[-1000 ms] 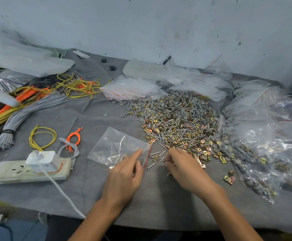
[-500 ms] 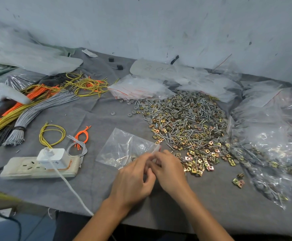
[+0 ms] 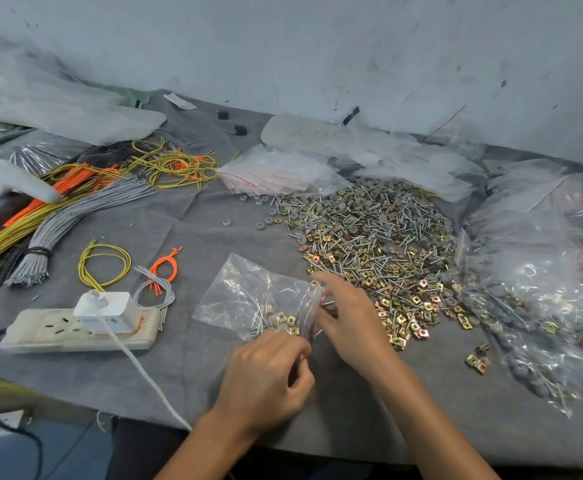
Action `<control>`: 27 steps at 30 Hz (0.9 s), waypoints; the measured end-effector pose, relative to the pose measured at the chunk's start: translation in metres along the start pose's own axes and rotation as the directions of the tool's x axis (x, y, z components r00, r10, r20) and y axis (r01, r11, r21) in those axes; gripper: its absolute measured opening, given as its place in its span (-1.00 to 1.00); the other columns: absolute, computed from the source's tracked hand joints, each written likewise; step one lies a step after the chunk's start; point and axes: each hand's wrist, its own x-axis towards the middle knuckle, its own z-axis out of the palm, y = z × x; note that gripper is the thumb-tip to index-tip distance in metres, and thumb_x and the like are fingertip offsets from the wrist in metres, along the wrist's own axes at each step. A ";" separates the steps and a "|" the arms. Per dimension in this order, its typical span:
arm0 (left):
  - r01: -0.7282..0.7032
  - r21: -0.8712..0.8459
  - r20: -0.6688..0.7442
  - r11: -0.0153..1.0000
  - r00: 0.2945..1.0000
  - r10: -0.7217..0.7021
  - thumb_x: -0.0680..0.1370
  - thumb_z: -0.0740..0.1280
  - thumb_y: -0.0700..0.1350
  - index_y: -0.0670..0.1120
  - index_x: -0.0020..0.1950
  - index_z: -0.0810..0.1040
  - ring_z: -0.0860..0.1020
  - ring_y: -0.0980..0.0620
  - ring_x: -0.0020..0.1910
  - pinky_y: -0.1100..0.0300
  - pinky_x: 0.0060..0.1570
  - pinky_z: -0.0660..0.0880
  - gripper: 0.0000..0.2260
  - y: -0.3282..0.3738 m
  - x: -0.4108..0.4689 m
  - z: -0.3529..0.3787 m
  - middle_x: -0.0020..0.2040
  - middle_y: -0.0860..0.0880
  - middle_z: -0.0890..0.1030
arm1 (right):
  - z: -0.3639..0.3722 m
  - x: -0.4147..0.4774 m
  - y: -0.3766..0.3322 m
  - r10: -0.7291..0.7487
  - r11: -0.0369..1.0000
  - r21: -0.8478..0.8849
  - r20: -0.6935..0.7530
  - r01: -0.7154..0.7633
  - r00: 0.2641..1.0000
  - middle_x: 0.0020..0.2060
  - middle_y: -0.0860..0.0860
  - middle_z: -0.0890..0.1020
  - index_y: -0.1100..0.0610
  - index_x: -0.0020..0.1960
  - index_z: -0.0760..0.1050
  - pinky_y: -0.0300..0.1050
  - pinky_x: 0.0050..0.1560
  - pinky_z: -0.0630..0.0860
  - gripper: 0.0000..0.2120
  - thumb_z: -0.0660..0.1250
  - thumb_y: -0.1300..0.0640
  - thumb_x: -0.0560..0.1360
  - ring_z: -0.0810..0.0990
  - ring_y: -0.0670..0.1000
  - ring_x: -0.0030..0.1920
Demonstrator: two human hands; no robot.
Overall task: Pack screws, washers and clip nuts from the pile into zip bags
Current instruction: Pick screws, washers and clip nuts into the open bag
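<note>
A clear zip bag [image 3: 248, 299] lies on the grey cloth with a few screws, washers and clip nuts inside near its mouth. My left hand [image 3: 266, 379] pinches the bag's near corner at the opening. My right hand [image 3: 349, 317] holds the mouth's red-striped edge, fingers curled at the opening. The big pile of screws, washers and clip nuts [image 3: 376, 244] spreads just right of and beyond my right hand.
Filled zip bags [image 3: 539, 292] heap at the right. Empty zip bags [image 3: 283, 171] lie behind the pile. A power strip with a white charger [image 3: 78, 327] sits at the left front, with wire bundles [image 3: 58, 216] and wire loops [image 3: 104, 265] beyond it.
My right hand came from the pile's edge to the bag's mouth. Loose parts now lie inside the bag. My left hand slid back to the bag's near corner.
</note>
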 end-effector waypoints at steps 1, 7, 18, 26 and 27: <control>0.000 0.011 0.023 1.000 1.000 -0.001 0.41 0.39 -0.07 0.06 -0.13 0.51 0.48 0.09 -0.20 0.12 -0.31 0.46 -0.90 0.001 -0.003 -0.002 -0.20 0.13 0.53 | 0.000 0.002 0.000 -0.011 0.999 -0.036 0.022 0.011 1.000 0.11 -0.16 0.60 -0.14 0.31 0.48 -0.13 0.08 0.35 -0.63 0.41 0.09 0.54 0.45 -0.04 0.12; -0.005 0.043 0.033 0.999 0.999 0.004 0.46 0.39 -0.04 0.07 0.08 0.58 0.54 0.05 -0.07 0.18 -0.15 0.50 -0.80 0.009 -0.027 -0.010 -0.03 0.16 0.59 | -0.007 0.003 -0.002 -0.020 0.998 0.060 0.064 0.016 0.998 -0.25 -0.14 0.57 -0.10 0.11 0.47 -0.06 -0.16 0.43 -0.89 0.29 0.10 0.63 0.46 -0.10 -0.25; 0.203 -0.016 -0.254 0.979 0.946 -0.200 0.57 0.36 0.04 0.05 0.15 0.56 0.52 0.06 -0.01 0.23 0.05 0.44 -0.82 -0.002 -0.024 -0.014 0.06 0.12 0.60 | -0.026 0.015 -0.032 0.160 0.924 0.330 0.125 -0.193 0.979 -0.31 0.08 0.68 -0.16 0.00 0.59 0.10 -0.22 0.58 -0.82 0.29 0.06 0.48 0.62 0.19 -0.29; 0.173 -0.085 -0.322 0.981 0.927 -0.192 0.61 0.30 -0.05 -0.05 0.07 0.64 0.52 0.05 -0.06 0.26 0.05 0.39 -0.85 -0.013 0.001 -0.041 -0.01 0.11 0.60 | -0.052 0.017 -0.050 0.255 0.710 0.620 0.216 -0.334 0.943 -0.35 0.10 0.65 0.11 0.11 0.63 -0.24 -0.55 0.39 -0.80 0.27 0.29 0.59 0.58 -0.02 -0.39; 0.181 -0.125 -0.347 0.975 0.913 -0.214 0.61 0.29 -0.05 -0.05 0.07 0.63 0.51 0.06 -0.07 0.27 0.03 0.39 -0.85 -0.011 0.008 -0.046 -0.02 0.12 0.58 | -0.056 0.017 -0.052 0.254 0.666 0.663 0.230 -0.342 0.940 -0.35 0.10 0.65 0.14 0.12 0.62 -0.23 -0.54 0.40 -0.79 0.27 0.30 0.60 0.57 -0.02 -0.39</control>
